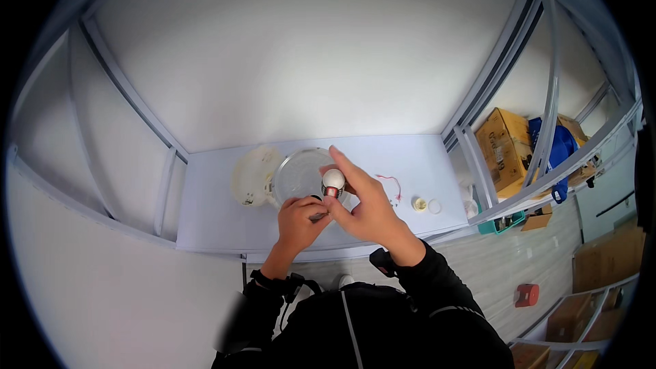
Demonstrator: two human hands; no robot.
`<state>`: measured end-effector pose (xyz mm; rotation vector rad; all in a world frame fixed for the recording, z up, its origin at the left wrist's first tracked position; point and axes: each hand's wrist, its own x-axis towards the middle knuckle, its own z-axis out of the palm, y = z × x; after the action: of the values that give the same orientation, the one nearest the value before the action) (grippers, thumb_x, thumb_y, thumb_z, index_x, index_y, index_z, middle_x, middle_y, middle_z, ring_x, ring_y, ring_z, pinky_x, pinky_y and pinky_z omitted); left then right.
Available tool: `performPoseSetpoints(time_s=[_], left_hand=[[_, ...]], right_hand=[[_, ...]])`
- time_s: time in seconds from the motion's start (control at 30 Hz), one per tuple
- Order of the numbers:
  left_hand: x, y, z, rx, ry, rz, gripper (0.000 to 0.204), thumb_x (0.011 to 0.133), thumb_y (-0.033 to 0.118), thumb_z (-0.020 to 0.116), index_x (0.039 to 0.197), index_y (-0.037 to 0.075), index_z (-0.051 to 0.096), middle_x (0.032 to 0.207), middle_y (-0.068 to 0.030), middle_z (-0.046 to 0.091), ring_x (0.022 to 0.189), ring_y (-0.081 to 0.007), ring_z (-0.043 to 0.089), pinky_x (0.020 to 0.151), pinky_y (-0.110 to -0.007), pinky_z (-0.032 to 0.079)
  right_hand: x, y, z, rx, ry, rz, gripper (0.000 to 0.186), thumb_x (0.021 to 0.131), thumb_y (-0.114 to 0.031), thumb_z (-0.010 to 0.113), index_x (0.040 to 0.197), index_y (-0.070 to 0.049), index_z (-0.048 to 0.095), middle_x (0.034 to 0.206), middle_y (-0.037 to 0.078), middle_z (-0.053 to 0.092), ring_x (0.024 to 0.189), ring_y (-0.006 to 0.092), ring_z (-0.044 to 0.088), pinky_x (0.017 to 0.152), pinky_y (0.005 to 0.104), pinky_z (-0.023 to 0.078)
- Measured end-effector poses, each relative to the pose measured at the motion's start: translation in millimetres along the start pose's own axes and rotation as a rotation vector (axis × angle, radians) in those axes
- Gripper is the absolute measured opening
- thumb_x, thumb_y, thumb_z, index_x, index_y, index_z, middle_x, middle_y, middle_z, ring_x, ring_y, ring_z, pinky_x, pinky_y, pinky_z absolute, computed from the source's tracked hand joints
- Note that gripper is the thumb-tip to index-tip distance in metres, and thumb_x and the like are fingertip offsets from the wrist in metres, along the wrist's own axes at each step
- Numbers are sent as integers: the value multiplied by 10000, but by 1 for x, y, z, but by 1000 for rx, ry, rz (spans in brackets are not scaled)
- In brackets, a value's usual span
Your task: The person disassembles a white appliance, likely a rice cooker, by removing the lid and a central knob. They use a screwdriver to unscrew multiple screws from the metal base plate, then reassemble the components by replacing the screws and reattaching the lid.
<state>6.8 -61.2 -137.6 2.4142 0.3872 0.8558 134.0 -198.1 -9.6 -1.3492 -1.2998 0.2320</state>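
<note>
Over the table, my right hand (365, 208) grips a small rounded thing with a white domed end (333, 179) and a red and dark side; its kind I cannot make out. Close beside it, my left hand (298, 224) is closed, fingertips meeting the right thumb. Something small, dark and grey shows between the left fingers, too covered to name. Behind both hands lies a clear round dish-like part (294, 171), partly hidden by them. To its left, touching or overlapping it, is a flat, off-white translucent round piece (251, 176).
On the white table (212, 222), a pink-red wire (395, 182), a small yellowish round part (419, 204) and a thin white ring (434, 206) lie to the right. Grey frame posts bound both sides. Cardboard boxes (504, 150) and a red stool (527, 295) stand beyond, on the right.
</note>
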Motion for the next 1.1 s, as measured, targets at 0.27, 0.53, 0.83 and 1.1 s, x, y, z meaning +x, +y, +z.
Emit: performPoseSetpoints(time_s=[0.27, 0.53, 0.83, 1.1], left_hand=[[3, 7, -4, 20, 41, -35, 154, 749, 236, 873, 845, 163, 777, 875, 53, 764, 797, -199, 718, 821, -357, 508], [3, 10, 0, 10, 59, -60, 175, 735, 251, 895, 790, 146, 765, 856, 57, 762, 791, -195, 713, 856, -357, 483], [1, 9, -2, -54, 31, -19, 192, 733, 205, 914, 833, 110, 780, 860, -1, 766, 816, -234, 707, 877, -397, 489], [5, 21, -6, 16, 115, 49, 125, 792, 139, 867, 875, 104, 781, 919, -17, 733, 881, -251, 659, 888, -415, 497]], right_hand=[[2, -20, -3, -148, -118, 177, 681, 908, -18, 750, 1542, -50, 502, 1274, 141, 670, 1033, 245, 665, 906, 338, 558], [-2, -7, -7, -75, -137, -17, 764, 958, 27, 657, 1642, -59, 328, 1256, 146, 644, 1038, 257, 656, 918, 357, 557], [-9, 7, -29, 158, 167, -74, 722, 1013, -53, 672, 1626, -24, 291, 1328, 194, 587, 1089, 261, 697, 932, 401, 599], [-22, 10, -101, 108, 663, -110, 671, 1019, -87, 645, 1600, -23, 315, 1237, 169, 621, 934, 218, 698, 829, 364, 608]])
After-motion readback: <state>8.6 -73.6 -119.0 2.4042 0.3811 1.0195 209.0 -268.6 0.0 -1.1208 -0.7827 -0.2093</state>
